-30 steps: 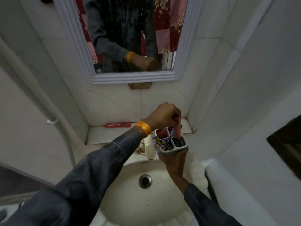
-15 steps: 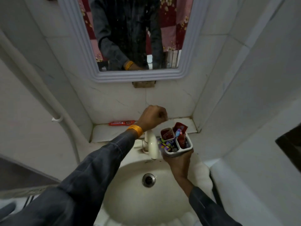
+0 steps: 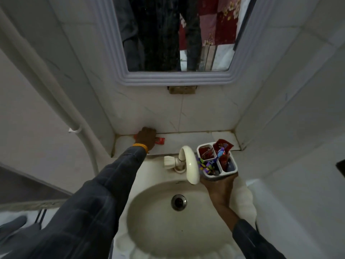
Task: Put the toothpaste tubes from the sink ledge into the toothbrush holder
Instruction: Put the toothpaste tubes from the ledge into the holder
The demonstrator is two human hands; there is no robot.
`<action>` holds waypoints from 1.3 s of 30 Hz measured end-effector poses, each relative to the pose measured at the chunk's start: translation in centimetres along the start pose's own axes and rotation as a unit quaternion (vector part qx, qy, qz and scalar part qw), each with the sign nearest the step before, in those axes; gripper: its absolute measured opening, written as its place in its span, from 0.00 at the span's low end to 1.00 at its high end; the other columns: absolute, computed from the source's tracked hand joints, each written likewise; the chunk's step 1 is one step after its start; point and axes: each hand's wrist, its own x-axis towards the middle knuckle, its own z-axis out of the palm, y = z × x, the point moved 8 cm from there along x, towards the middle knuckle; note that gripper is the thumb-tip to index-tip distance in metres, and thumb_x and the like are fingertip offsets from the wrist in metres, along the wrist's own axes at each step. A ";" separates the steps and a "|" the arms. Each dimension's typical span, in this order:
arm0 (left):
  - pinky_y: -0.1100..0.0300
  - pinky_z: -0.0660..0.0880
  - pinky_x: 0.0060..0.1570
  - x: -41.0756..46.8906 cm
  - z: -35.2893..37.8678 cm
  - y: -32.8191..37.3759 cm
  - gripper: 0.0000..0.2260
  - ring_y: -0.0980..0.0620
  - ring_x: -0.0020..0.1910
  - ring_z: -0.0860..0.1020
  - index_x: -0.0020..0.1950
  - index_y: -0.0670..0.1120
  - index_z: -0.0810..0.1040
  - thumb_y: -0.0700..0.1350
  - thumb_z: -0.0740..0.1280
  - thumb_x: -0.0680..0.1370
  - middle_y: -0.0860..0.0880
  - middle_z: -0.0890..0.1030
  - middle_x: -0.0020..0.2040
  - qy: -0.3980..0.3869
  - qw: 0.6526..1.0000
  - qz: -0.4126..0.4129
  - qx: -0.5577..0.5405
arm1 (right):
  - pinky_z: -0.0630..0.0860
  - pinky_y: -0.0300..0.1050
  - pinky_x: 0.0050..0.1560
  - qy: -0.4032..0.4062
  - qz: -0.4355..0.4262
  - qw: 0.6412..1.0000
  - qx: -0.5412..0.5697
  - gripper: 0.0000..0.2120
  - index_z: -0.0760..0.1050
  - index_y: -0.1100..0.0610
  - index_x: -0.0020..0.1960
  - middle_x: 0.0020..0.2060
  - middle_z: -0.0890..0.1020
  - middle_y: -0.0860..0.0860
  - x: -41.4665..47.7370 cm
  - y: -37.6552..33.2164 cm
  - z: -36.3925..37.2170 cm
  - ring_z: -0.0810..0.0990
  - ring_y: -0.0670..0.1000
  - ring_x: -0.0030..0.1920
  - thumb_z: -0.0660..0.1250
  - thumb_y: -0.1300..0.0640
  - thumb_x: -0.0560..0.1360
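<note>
A red toothpaste tube lies on the white sink ledge at the back left. My left hand is down on it, fingers curled over its middle, so only its two ends show. My right hand holds the white toothbrush holder from below, over the right rim of the basin and next to the tap. Red tubes and toothbrushes stick up from the holder's compartments.
A curved white tap stands between my two hands. The sink basin with its drain lies below. A framed mirror hangs above the ledge. A white pipe runs down the left wall. Tiled walls close in on both sides.
My left hand left the holder, went back and left to the ledge, and came down on the red tube. The holder stays in my right hand, now with another red tube standing in it.
</note>
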 end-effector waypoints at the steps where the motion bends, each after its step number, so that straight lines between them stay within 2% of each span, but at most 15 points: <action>1: 0.46 0.75 0.62 -0.1 0.3 0.3 0.14 0.38 0.62 0.76 0.63 0.42 0.76 0.45 0.64 0.80 0.39 0.78 0.63 -0.004 1.000 0.006 0.006 | 0.79 0.33 0.67 -0.001 0.001 1.000 -0.003 0.57 0.59 0.65 0.80 0.70 0.74 0.40 0.0 0.1 0.1 0.77 0.29 0.67 0.86 0.75 0.58; 5: 0.50 0.77 0.57 -0.7 0.4 1.0 0.18 0.40 0.56 0.79 0.57 0.41 0.79 0.54 0.58 0.82 0.40 0.82 0.56 -0.006 1.000 -0.002 -0.030 | 0.78 0.30 0.64 -0.001 -0.002 1.000 -0.004 0.57 0.60 0.65 0.79 0.70 0.73 0.39 -0.3 -0.1 0.2 0.77 0.29 0.67 0.86 0.76 0.58; 8: 0.50 0.77 0.55 -1.0 -1.2 1.9 0.14 0.40 0.53 0.80 0.55 0.42 0.79 0.52 0.67 0.77 0.40 0.82 0.54 -0.016 0.994 -0.019 -0.106 | 0.77 0.29 0.64 0.004 0.011 1.000 -0.002 0.58 0.60 0.65 0.79 0.70 0.73 0.38 -0.4 0.3 0.2 0.76 0.28 0.67 0.88 0.73 0.58; 10: 0.51 0.77 0.52 -1.4 -4.1 3.6 0.14 0.40 0.50 0.80 0.52 0.42 0.79 0.50 0.72 0.74 0.40 0.83 0.51 0.024 0.982 -0.009 -0.190 | 0.79 0.33 0.66 0.010 0.017 1.000 -0.005 0.57 0.60 0.62 0.79 0.70 0.73 0.37 -0.6 0.4 0.1 0.77 0.29 0.67 0.88 0.72 0.58; 13: 0.56 0.76 0.44 -3.2 -10.4 7.3 0.13 0.47 0.42 0.80 0.49 0.42 0.81 0.50 0.75 0.72 0.45 0.83 0.45 0.108 0.956 0.050 -0.270 | 0.81 0.43 0.68 0.020 0.031 0.999 -0.012 0.57 0.61 0.58 0.79 0.70 0.77 0.41 -0.8 0.8 -0.1 0.80 0.34 0.67 0.89 0.69 0.58; 15: 0.61 0.78 0.40 -5.1 -14.6 10.5 0.13 0.52 0.37 0.82 0.48 0.43 0.81 0.51 0.76 0.71 0.48 0.83 0.40 0.134 0.933 0.112 -0.315 | 0.80 0.51 0.70 0.018 0.026 0.999 -0.011 0.58 0.61 0.57 0.79 0.73 0.78 0.48 -0.6 0.6 -0.3 0.80 0.42 0.70 0.90 0.61 0.57; 17: 0.66 0.79 0.38 -6.9 -17.1 14.3 0.13 0.55 0.36 0.83 0.47 0.42 0.81 0.49 0.77 0.71 0.50 0.83 0.38 0.112 0.917 0.179 -0.339 | 0.79 0.55 0.72 0.012 0.018 1.000 -0.015 0.60 0.62 0.55 0.80 0.75 0.76 0.49 -0.3 0.6 -0.1 0.79 0.48 0.74 0.90 0.55 0.56; 19: 0.68 0.79 0.36 -8.4 -18.0 18.2 0.12 0.57 0.34 0.82 0.46 0.41 0.81 0.47 0.77 0.71 0.50 0.83 0.37 0.074 0.906 0.237 -0.342 | 0.79 0.55 0.72 0.016 0.017 0.999 -0.025 0.58 0.62 0.55 0.80 0.74 0.77 0.50 -0.2 0.4 -0.2 0.79 0.50 0.73 0.90 0.57 0.57; 21: 0.69 0.77 0.34 -9.6 -17.7 21.3 0.12 0.59 0.33 0.81 0.46 0.41 0.82 0.48 0.77 0.70 0.50 0.83 0.37 0.056 0.906 0.277 -0.314 | 0.81 0.55 0.69 0.006 0.035 0.999 -0.035 0.50 0.67 0.56 0.75 0.66 0.81 0.48 -0.5 0.3 -0.2 0.83 0.48 0.65 0.90 0.61 0.60; 24: 0.65 0.74 0.33 -10.2 -15.1 24.5 0.13 0.54 0.34 0.79 0.44 0.43 0.81 0.50 0.77 0.69 0.49 0.84 0.38 0.045 0.924 0.299 -0.233 | 0.81 0.50 0.64 -0.014 0.043 0.997 -0.065 0.41 0.68 0.52 0.71 0.55 0.78 0.41 -0.6 0.6 -0.4 0.81 0.41 0.52 0.87 0.63 0.66; 28: 0.57 0.72 0.40 -10.5 -10.5 26.6 0.10 0.46 0.41 0.78 0.45 0.45 0.81 0.49 0.75 0.70 0.44 0.84 0.44 0.043 0.945 0.303 -0.119 | 0.74 0.27 0.66 0.016 -0.017 0.994 -0.108 0.55 0.65 0.62 0.77 0.68 0.78 0.50 -0.2 0.2 -0.4 0.77 0.32 0.66 0.92 0.58 0.58; 30: 0.57 0.68 0.39 -10.8 -8.7 26.9 0.07 0.44 0.43 0.79 0.44 0.44 0.80 0.47 0.73 0.71 0.44 0.84 0.43 0.040 0.948 0.305 -0.086 | 0.69 0.21 0.65 0.010 -0.010 0.992 -0.125 0.58 0.64 0.63 0.78 0.70 0.78 0.54 -0.2 0.6 0.1 0.76 0.38 0.69 0.92 0.53 0.57; 33: 0.60 0.67 0.39 -11.0 -7.2 26.9 0.05 0.46 0.44 0.81 0.44 0.43 0.82 0.44 0.73 0.72 0.45 0.85 0.44 0.035 0.951 0.299 -0.075 | 0.67 0.18 0.64 0.008 -0.005 0.993 -0.115 0.57 0.63 0.65 0.78 0.71 0.77 0.57 -0.5 0.2 0.0 0.76 0.48 0.70 0.91 0.56 0.59; 37: 0.61 0.65 0.39 -11.3 -7.3 27.0 0.03 0.47 0.45 0.81 0.44 0.44 0.84 0.41 0.72 0.71 0.46 0.86 0.45 0.047 0.949 0.301 -0.082 | 0.68 0.18 0.63 0.013 -0.012 0.995 -0.103 0.57 0.62 0.65 0.78 0.71 0.76 0.57 -0.5 -0.1 -0.4 0.75 0.48 0.70 0.91 0.60 0.58; 39: 0.59 0.71 0.39 -11.1 -7.7 26.6 0.04 0.47 0.45 0.81 0.45 0.45 0.84 0.42 0.73 0.72 0.47 0.86 0.45 0.054 0.950 0.297 -0.084 | 0.71 0.20 0.62 0.015 0.003 0.996 -0.092 0.57 0.62 0.63 0.78 0.72 0.76 0.56 -0.4 0.1 -0.6 0.77 0.45 0.69 0.91 0.62 0.58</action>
